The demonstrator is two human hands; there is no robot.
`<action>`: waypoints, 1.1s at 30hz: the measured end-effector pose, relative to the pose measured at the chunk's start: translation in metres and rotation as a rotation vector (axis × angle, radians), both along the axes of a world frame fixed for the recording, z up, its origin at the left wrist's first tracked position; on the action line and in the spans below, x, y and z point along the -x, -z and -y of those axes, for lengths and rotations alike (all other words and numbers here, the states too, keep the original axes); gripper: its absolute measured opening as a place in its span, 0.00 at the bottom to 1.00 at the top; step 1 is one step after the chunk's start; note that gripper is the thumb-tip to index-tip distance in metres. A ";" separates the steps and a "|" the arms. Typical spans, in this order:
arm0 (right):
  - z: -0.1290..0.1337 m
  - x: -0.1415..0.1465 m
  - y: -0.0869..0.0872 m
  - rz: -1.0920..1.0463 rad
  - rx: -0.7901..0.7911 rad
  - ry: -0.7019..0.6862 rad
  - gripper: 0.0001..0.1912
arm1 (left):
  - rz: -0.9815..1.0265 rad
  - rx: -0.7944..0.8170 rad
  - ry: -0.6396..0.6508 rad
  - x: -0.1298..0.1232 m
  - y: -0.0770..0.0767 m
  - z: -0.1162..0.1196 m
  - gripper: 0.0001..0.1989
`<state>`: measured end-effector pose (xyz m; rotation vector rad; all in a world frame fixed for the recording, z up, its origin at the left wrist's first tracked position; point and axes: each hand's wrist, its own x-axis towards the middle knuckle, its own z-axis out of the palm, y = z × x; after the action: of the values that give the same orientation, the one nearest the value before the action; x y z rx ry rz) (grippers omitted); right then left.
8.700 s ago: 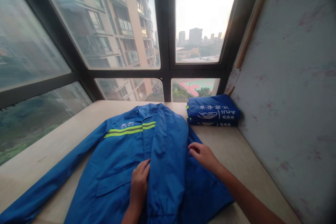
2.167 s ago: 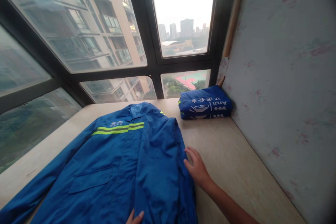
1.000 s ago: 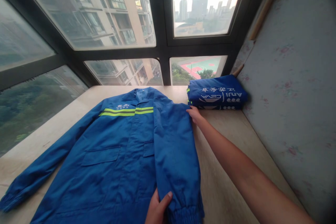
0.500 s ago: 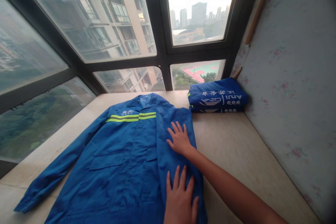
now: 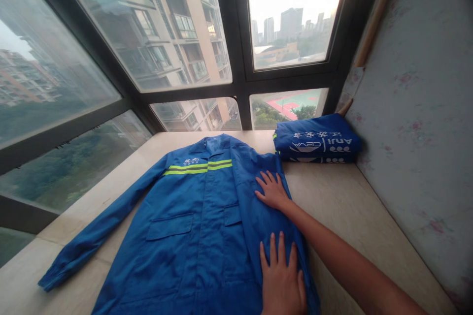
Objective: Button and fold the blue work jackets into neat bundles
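Note:
A blue work jacket (image 5: 177, 246) with a yellow-and-grey stripe across its chest lies front up on the pale ledge. One sleeve (image 5: 107, 226) stretches out to the left; the jacket's right side is folded inward over the front. My right hand (image 5: 272, 190) rests flat on the upper part of this folded side, fingers spread. Below it, my left hand (image 5: 283, 278) presses flat on the same fold, its fingers also apart. Neither hand grips the cloth. The jacket's lower hem runs out of view at the bottom.
A folded blue garment (image 5: 318, 139) with white lettering sits at the back right of the ledge (image 5: 343, 202), against the wallpapered wall (image 5: 417, 123). Dark-framed windows (image 5: 242, 78) border the ledge at the back and left.
The view has shifted, so the scene sits farther right. Both hands have slid a little to the right over the folded side of the jacket, staying flat.

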<state>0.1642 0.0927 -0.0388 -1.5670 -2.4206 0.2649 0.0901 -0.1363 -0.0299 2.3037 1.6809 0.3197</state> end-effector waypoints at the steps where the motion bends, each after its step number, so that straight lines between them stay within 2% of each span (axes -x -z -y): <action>1: -0.001 -0.006 0.002 0.009 -0.003 -0.012 0.32 | 0.042 0.019 -0.016 -0.008 0.001 0.001 0.34; 4: -0.002 -0.025 0.007 0.038 -0.018 -0.039 0.32 | 0.211 0.103 -0.028 -0.027 0.003 0.004 0.29; 6: -0.003 -0.037 0.011 0.053 -0.035 -0.060 0.32 | 0.357 0.167 -0.020 -0.029 0.000 0.006 0.25; 8: -0.002 -0.046 0.015 0.060 -0.059 -0.083 0.31 | 0.521 0.207 -0.027 -0.015 -0.009 0.006 0.22; 9: -0.002 -0.050 0.017 0.062 -0.071 -0.094 0.31 | 0.594 0.209 -0.043 0.000 -0.016 0.004 0.20; 10: -0.002 -0.053 0.018 0.063 -0.081 -0.104 0.31 | 0.658 0.193 -0.076 0.022 -0.025 0.002 0.19; 12: -0.001 -0.057 0.021 0.064 -0.097 -0.113 0.31 | 0.695 0.128 -0.183 0.085 -0.044 -0.006 0.17; 15: 0.000 -0.058 0.023 0.053 -0.110 -0.111 0.31 | 0.534 -0.039 -0.582 0.206 -0.063 -0.017 0.20; 17: 0.000 -0.058 0.025 0.033 -0.114 -0.106 0.31 | 0.255 -0.217 -0.850 0.283 -0.059 -0.017 0.24; 18: -0.001 -0.058 0.025 0.023 -0.113 -0.105 0.30 | 0.095 -0.280 -0.896 0.313 -0.053 -0.014 0.26; 20: 0.000 -0.057 0.026 0.006 -0.105 -0.106 0.30 | -0.143 -0.319 -0.872 0.354 -0.036 -0.006 0.28; 22: 0.002 -0.054 0.024 -0.004 -0.090 -0.092 0.30 | -0.288 -0.271 -0.821 0.370 -0.019 0.002 0.27; 25: 0.010 -0.040 0.020 -0.006 -0.081 -0.024 0.31 | -0.407 -0.226 -0.797 0.367 -0.004 0.010 0.27; 29: 0.028 -0.007 0.014 0.005 -0.068 -0.042 0.31 | -0.495 -0.220 -0.812 0.363 -0.001 0.014 0.26; 33: 0.039 0.019 0.009 -0.012 -0.017 -0.058 0.28 | -0.524 -0.277 -0.829 0.354 -0.006 0.016 0.25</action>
<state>0.1452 0.0537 -0.0478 -1.4862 -2.4552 0.2625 -0.2641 -0.1522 -0.0237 1.8099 2.9896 0.0977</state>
